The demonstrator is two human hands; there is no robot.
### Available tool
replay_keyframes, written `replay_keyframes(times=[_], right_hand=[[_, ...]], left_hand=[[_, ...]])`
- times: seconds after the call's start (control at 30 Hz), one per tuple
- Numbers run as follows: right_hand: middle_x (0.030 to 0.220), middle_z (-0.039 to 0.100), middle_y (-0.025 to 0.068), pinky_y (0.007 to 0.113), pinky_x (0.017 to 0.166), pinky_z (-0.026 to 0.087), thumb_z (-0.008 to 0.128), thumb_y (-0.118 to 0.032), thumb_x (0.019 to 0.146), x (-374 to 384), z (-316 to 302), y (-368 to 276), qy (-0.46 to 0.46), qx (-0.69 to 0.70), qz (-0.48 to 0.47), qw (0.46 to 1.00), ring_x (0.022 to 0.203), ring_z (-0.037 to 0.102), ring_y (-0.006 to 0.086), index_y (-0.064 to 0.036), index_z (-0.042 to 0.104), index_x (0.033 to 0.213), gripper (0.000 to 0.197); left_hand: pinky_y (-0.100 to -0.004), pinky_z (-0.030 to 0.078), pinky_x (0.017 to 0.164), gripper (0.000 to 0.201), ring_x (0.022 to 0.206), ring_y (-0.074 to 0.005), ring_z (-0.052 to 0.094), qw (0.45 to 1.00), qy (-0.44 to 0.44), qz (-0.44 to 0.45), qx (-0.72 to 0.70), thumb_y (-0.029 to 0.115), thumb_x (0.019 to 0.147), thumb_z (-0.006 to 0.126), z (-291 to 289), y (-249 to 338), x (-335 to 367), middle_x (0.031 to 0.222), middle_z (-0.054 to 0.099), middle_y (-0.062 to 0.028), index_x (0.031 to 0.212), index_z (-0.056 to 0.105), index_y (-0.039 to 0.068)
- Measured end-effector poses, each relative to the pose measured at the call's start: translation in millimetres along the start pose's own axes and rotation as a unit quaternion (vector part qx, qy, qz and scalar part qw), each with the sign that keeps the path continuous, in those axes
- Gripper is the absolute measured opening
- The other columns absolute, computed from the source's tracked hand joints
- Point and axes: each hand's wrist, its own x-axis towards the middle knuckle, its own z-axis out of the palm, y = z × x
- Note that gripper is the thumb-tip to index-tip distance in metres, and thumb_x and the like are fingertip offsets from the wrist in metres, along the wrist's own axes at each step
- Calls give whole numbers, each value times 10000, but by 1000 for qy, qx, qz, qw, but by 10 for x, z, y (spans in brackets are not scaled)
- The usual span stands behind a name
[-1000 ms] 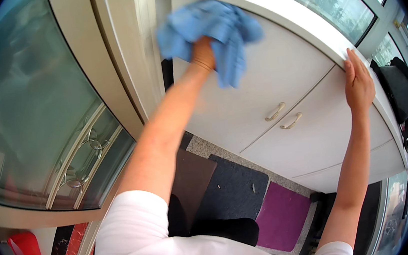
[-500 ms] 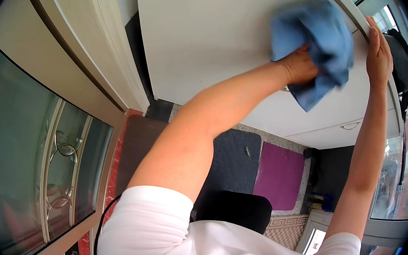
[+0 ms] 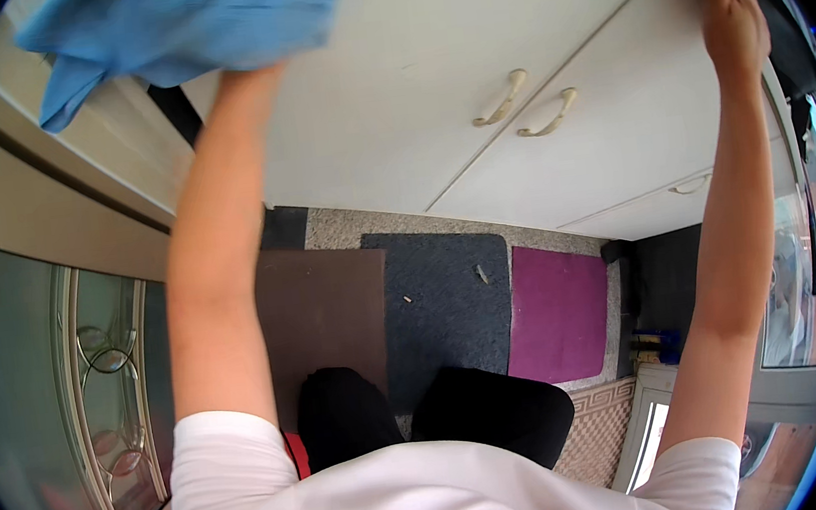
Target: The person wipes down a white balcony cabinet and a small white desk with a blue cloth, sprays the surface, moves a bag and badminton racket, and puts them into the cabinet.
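Note:
A crumpled blue cloth [image 3: 186,28] is spread against the upper left of a white cabinet door [image 3: 389,86], its loose corner hanging past the door's edge. My left hand [image 3: 252,77] holds it; the cloth covers the fingers, and only the wrist end shows. At the upper right, my right hand [image 3: 734,21] lies along the cabinet's edge, fingers stretched out and holding nothing. Between the hands, two curved handles [image 3: 505,101] stand out from neighbouring doors.
Glass-panelled door [image 3: 111,390] stands at left. On the floor lie a brown mat [image 3: 323,305], a dark grey mat [image 3: 450,311] with small bits of litter, and a purple mat [image 3: 561,313]. A black bag-like thing [image 3: 787,46] hangs beyond my right hand, near windows.
My left hand has swept the blue cloth from the right side across to the far left, uncovering the handles. My right hand keeps its place on the edge; the view has shifted.

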Motion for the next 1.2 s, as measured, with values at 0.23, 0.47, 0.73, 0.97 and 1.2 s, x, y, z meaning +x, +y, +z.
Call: replay_keyframes(times=[0.23,0.47,0.73,0.97,1.2], right_hand=[[1103,615,87,300,881,414,397,-415,930,-5,-91,-289,8,-11,-6,1000,1042,564,245,-122,614,1096,401],[968,642,178,332,819,435,419,-391,930,-72,-114,-457,-6,6,31,999,938,599,293,-12,635,1010,443],[898,635,182,330,786,437,414,-391,932,41,-168,-461,-30,30,62,997,873,600,301,-18,627,994,433],[1106,608,77,314,878,411,389,-413,910,-4,-123,-257,-55,-30,87,994,1051,550,257,-152,609,1104,393],[1243,557,-22,256,975,366,336,-524,921,46,-45,158,-78,-124,77,986,1177,494,150,-229,540,1248,485]], left_hand=[[-254,450,684,193,727,-127,513,769,-123,13,-627,248,855,539,151,1779,305,815,540,-18,840,523,56],[-299,442,665,185,645,-159,460,794,-166,10,-584,204,808,564,494,1683,-271,693,508,-53,708,514,56],[-297,468,625,146,630,-171,516,697,-94,-124,-700,147,848,539,520,1635,-385,696,553,-80,785,564,17],[-650,276,832,271,1067,-300,439,999,45,10,-28,278,720,611,515,1179,-376,1067,529,-22,990,625,293],[-358,312,1011,446,1174,-278,431,857,-178,-189,-445,415,820,550,849,854,-1802,1241,488,-127,1149,550,113]])
